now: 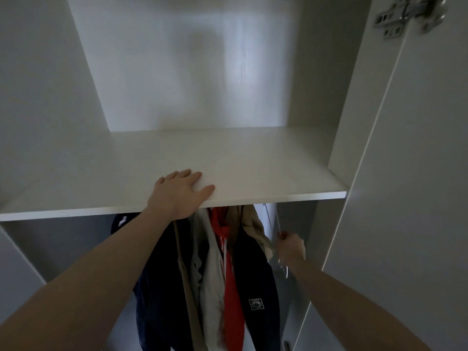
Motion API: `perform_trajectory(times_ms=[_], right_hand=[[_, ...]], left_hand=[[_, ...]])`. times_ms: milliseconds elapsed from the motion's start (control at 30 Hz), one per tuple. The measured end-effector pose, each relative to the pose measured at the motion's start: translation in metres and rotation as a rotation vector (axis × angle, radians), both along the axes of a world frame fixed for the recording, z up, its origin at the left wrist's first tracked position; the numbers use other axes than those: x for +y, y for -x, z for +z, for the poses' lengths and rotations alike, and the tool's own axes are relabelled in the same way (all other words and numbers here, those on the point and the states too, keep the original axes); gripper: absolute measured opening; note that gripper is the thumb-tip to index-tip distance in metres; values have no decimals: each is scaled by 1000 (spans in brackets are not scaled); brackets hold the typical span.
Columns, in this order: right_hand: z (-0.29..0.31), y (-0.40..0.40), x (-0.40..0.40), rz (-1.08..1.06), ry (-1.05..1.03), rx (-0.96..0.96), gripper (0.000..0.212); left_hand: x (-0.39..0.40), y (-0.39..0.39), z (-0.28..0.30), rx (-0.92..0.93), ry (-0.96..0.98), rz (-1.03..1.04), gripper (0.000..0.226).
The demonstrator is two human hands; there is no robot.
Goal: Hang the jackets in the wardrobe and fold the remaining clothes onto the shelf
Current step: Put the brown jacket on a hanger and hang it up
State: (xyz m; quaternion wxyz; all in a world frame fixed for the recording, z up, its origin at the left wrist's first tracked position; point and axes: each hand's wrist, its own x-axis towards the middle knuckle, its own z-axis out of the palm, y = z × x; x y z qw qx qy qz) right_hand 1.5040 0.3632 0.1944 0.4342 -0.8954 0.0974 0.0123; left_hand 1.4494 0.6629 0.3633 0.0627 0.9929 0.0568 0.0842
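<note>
I face an open white wardrobe. Its shelf (253,173) is bare. My left hand (181,192) lies flat on the shelf's front edge, fingers spread, holding nothing. Below the shelf hang several jackets: a dark navy one (159,300), a pale grey one (212,287), a red one (231,300), a beige one (255,229) and a navy one with a white patch (255,304). To their right, my right hand (291,248) is closed on a thin wire hanger (285,269). The rail itself is hidden by the shelf.
The wardrobe's right door (417,173) stands open, with a metal hinge (410,17) at the top right. White side walls close in the compartment on both sides. Some free room remains right of the jackets.
</note>
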Motion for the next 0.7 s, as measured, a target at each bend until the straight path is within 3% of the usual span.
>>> perform_trajectory(times_ms=[367, 533, 633, 700], right_hand=[[4, 129, -3, -38, 62, -49, 20], [21, 206, -9, -117, 98, -57, 22], [23, 262, -8, -205, 81, -44, 20], [23, 302, -7, -262, 48, -24, 18]], left_hand=[[-1, 5, 1, -73, 14, -49, 87], [-8, 28, 5, -306, 98, -201, 57], [-16, 57, -8, -622, 374, -491, 21], [-31, 89, -27, -672, 508, -646, 9]])
